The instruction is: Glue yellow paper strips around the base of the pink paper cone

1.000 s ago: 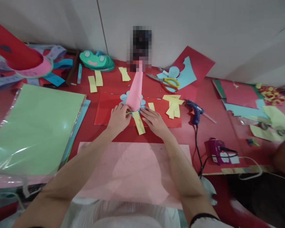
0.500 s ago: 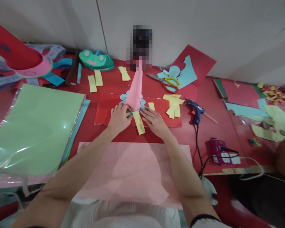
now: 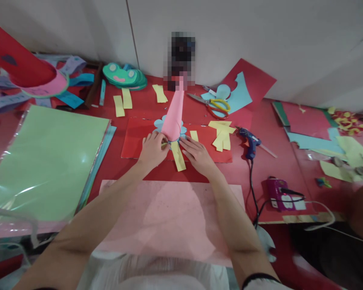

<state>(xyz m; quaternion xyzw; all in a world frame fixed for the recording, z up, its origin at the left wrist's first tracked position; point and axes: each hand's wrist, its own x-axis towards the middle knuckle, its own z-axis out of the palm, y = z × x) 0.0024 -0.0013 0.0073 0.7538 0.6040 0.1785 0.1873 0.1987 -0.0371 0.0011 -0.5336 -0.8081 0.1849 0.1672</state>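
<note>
A pink paper cone [image 3: 173,117] stands on a blue flower-shaped paper [image 3: 159,123], its tip reaching up to the blurred patch by the wall. My left hand [image 3: 153,149] is closed at the left of the cone's base, thumb and fingers pinching a yellow paper strip that shows only in part. On the other side, my right hand [image 3: 196,152] lies with fingers stretched out, tips touching the flower's edge by the base. Between both hands a second yellow strip [image 3: 179,158] sticks out toward me. Beneath everything lies a red sheet [image 3: 133,141].
Right of my hands are loose yellow strips [image 3: 222,137], scissors [image 3: 219,106], and a blue glue gun [image 3: 250,143] with its cord running to a purple power box [image 3: 280,195]. Left lie green sheets in plastic [image 3: 51,161] and frog cutouts [image 3: 125,76]. Another person's arm [image 3: 361,205] is at far right.
Both hands keep their places at the cone's base. The view has shifted very slightly. At the far right edge, the other person's hand has come a little into view over the yellow paper.
</note>
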